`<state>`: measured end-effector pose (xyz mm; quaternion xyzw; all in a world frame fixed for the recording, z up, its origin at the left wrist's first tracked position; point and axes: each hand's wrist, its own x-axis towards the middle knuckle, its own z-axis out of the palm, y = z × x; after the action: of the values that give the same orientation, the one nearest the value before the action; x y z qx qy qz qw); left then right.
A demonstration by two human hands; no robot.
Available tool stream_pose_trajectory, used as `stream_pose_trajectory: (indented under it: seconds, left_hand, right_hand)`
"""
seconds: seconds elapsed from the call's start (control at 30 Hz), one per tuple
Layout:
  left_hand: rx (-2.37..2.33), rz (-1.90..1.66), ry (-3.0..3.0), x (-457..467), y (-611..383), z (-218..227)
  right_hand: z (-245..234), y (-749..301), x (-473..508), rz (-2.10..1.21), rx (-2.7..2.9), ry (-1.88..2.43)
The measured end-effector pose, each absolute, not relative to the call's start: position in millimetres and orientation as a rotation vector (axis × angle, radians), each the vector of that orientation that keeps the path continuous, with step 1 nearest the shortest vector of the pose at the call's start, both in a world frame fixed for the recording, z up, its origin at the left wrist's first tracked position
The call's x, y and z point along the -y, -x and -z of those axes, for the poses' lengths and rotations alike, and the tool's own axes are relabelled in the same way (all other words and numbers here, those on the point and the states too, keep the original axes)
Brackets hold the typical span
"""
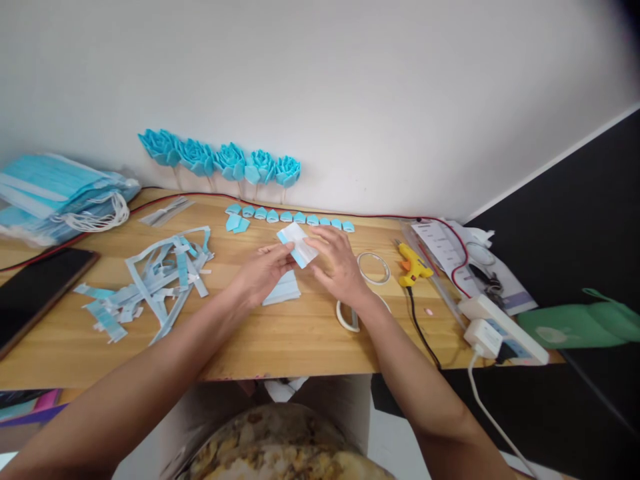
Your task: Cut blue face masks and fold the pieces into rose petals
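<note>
Between my hands, above the wooden table (310, 353), is a small white and light-blue square of mask fabric (298, 244). My left hand (265, 270) pinches its left edge between thumb and fingers. The fingers of my right hand (340, 261) close on its right side. Under my left hand lies a second piece of pale-blue mask fabric (283, 290), partly covered. Beyond my hands runs a row of small folded blue petals (286, 217), with two more petals (237, 223) in front of its left end. Scissors (349, 317) lie partly hidden beneath my right wrist.
Blue fabric flowers (231, 162) on sticks lean against the wall. At left are mask scraps (165, 280), a phone (40, 290) and bagged masks (60, 193). A tape roll (373, 268), yellow glue gun (414, 263), power strip (505, 330) and green bottle (575, 325) lie at right.
</note>
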<state>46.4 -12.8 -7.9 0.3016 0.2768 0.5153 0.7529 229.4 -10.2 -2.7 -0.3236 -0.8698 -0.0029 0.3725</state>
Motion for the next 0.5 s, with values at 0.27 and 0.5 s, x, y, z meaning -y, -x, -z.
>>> stream_pose_trajectory:
  seconds: [0.27, 0.5]
  left_hand:
    - [-0.652, -1.122, -0.728, 16.7, -48.9, 9.6]
    - [-0.705, -1.157, -0.825, 16.2, -47.4, 8.0]
  right_hand:
    - [7.9, -229.9, 7.2, -0.047, 2.214, 0.781]
    - [12.1, -227.3, 8.0, -0.368, 2.052, 0.864]
